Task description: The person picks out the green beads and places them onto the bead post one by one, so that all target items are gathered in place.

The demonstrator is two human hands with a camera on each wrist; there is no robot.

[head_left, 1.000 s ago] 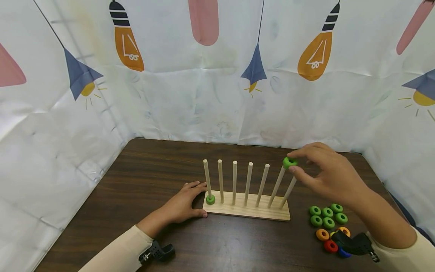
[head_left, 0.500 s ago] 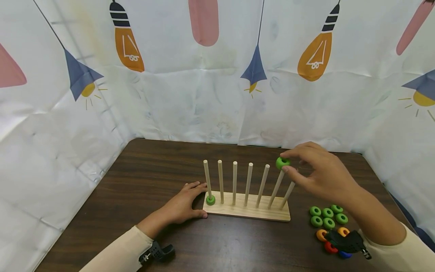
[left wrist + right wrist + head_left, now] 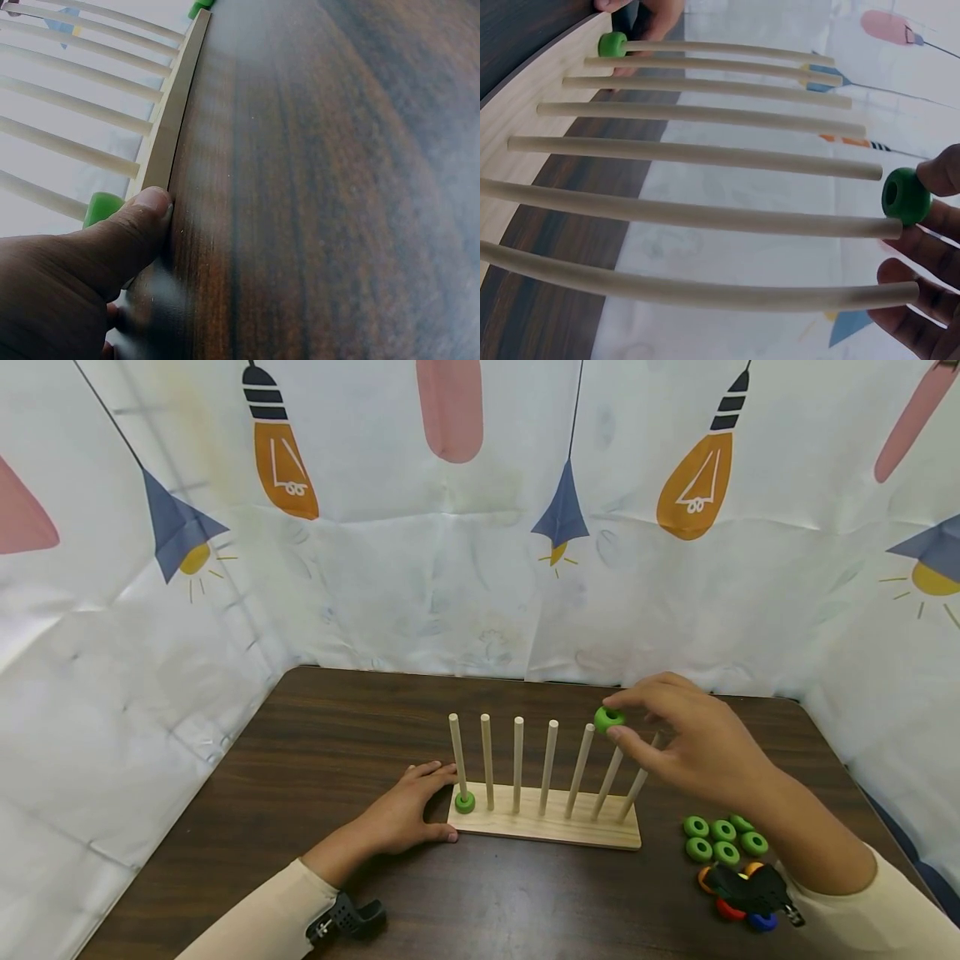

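I saw the right hand (image 3: 686, 735) pinching a green ring (image 3: 602, 720) near the pegs (image 3: 579, 772) and their tips, right of centre in the head view; the left hand (image 3: 408, 812) gripped the wooden rack (image 3: 495, 820) by its left end, lower centre; another green ring (image 3: 465, 808) encircled the leftmost peg (image 3: 457, 743); six loose green rings (image 3: 733, 857) lay at lower right.

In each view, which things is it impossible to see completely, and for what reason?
- Head: the tip of the second peg from the right, behind the right hand.
- Head: the orange rings, partly covered by the black wrist mount.
- Left wrist: a green shape, cut off by the top edge.
- Right wrist: the wooden board, cut off by the left edge.
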